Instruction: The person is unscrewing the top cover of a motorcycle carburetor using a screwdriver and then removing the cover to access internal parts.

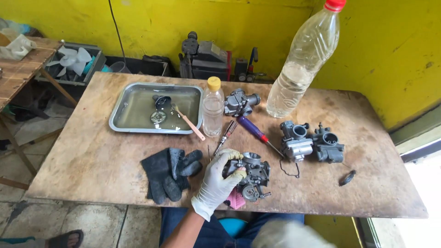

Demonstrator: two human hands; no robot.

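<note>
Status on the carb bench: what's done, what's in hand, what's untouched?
Looks done: small parts already lie in the liquid of the metal tray, a brush beside them. In hand: the gloved left hand grips a carburetor at the table's front edge; the right hand is blurred and low. Left: three more carburetors sit unhandled; screwdrivers lie idle.

worktop (101,156): bare wood board, matt, stained, scuffed. tray (120,120): bright sheet metal, glossy, holding clear liquid. carburetor (251,172) under left hand (216,183): dull grey cast metal, rough, greasy. left hand in thin whitish rubber glove, smudged. black gloves (171,173): matt, thick rubbery cloth. large bottle (303,59): clear glossy plastic, red cap. small bottle (213,108): clear plastic, yellow cap. screwdriver (253,131): glossy purple plastic handle, metal shaft.
</note>
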